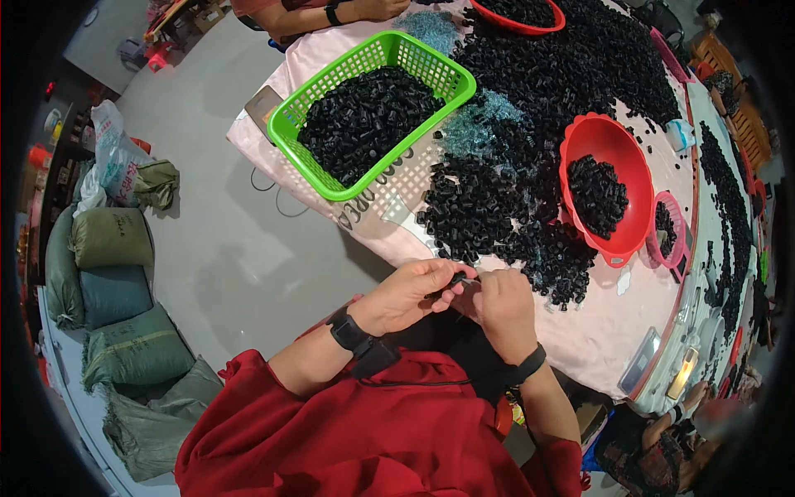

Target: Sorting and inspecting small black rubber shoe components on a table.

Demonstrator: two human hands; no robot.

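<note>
Both my hands meet over the near edge of the cloth-covered table. Between the thumb and fingers of my left hand (pixel 406 291) is a small black plastic part (pixel 459 278). My right hand (pixel 503 308) is closed beside it, its fingertips pinched against that part; something thin and pale shows there, too small to name. Just beyond my hands lies a spread of loose black plastic parts (pixel 472 207). Small clear bluish pieces (pixel 489 120) lie in heaps among them.
A green basket (pixel 286 124) of black parts stands at the left. On the right are a red bowl (pixel 638 174) and a pink basket (pixel 679 228), both holding parts. Another person's arm (pixel 306 21) rests at the far edge. Stuffed sacks (pixel 137 348) line the left side.
</note>
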